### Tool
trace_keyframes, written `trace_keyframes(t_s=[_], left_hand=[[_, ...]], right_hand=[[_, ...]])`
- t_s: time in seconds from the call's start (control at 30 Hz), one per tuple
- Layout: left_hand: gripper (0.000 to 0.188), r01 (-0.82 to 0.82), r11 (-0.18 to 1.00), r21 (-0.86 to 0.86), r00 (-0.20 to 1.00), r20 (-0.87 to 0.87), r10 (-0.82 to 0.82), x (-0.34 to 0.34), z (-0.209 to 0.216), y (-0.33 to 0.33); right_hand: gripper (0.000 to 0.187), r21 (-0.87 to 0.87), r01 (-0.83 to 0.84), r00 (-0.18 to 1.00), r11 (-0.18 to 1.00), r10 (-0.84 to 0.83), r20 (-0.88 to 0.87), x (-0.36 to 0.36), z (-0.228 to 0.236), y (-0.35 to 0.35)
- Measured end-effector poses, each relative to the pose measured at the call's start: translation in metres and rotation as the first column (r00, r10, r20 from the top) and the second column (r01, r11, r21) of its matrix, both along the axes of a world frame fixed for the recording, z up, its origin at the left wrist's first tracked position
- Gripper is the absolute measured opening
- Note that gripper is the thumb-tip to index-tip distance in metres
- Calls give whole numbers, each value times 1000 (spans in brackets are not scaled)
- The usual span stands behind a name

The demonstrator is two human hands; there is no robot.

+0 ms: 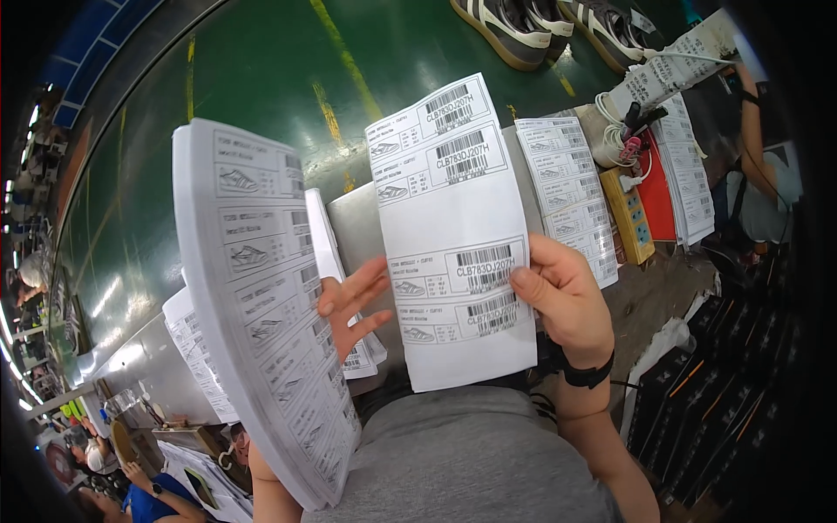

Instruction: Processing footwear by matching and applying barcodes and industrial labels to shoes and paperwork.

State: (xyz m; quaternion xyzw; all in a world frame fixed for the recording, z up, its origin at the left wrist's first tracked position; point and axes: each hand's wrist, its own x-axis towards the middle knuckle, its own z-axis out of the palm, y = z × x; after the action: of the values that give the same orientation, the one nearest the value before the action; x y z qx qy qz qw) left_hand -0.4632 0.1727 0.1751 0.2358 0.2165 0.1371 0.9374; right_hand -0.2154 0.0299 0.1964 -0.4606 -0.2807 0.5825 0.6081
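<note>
My right hand (567,301) pinches the right edge of a white label sheet (453,218), thumb in front and fingers behind. Rows of labels with barcodes and small shoe drawings fill its top and lower middle, with blank bands between. A thick stack of similar label sheets (261,288) stands tilted on the left, hiding much of my left arm. From behind its right edge comes my left hand (353,305), fingers stretched and spread, close to the sheet's left edge. Whether the fingertips touch the sheet I cannot tell.
More label sheets (571,192) lie on the bench at right, beside a yellow power strip (629,218) and bundled cables (615,139). Dark shoes (510,35) stand on the green table (253,70) at the back. Other people are at both sides.
</note>
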Motion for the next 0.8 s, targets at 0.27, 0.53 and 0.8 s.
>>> trace_keyframes(t_s=[0.27, 0.53, 0.8], left_hand=[[69, -74, 994, 79, 985, -152, 85, 9, 8, 1], [43, -242, 756, 608, 908, -133, 397, 29, 30, -4], [53, 305, 266, 914, 885, -375, 277, 39, 46, -15]], right_hand=[[16, -48, -253, 827, 966, 242, 507, -5, 16, 5], [43, 95, 117, 684, 989, -149, 714, -13, 36, 1], [93, 340, 56, 767, 939, -259, 587, 2, 20, 7]])
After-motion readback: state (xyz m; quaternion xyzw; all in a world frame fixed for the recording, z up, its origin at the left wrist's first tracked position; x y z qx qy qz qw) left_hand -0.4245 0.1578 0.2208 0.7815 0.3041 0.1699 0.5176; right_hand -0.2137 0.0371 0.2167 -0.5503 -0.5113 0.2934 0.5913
